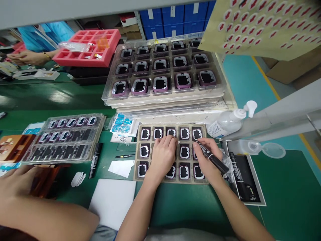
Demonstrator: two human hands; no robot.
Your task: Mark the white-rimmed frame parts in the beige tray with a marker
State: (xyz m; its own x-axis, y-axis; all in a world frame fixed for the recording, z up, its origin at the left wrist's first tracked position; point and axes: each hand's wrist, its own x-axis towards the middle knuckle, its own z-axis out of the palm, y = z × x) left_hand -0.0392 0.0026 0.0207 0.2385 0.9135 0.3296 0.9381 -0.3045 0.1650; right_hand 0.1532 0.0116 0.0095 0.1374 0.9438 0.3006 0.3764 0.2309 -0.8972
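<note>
A beige tray [177, 179] lies before me, with purple-edged watch cases [184, 151] in its compartments. My left hand [163, 154] is over the tray's middle, palm down with fingers curled together. It covers part of the middle and left compartments; what lies under its fingertips is hidden. My right hand [206, 156] grips a black marker pen [213, 160], its front end pointing up and left at the tray's right columns, close to a case [197, 134] in the top row. Whether the tip touches anything I cannot tell.
Behind stands a stack of clear trays [165, 97] with more cases. A pump bottle [225, 122] and a box with markers [250, 187] are at right. At left are a co-worker's arm [50, 214], another tray [62, 140], a marker [94, 160] and a white pad [112, 201].
</note>
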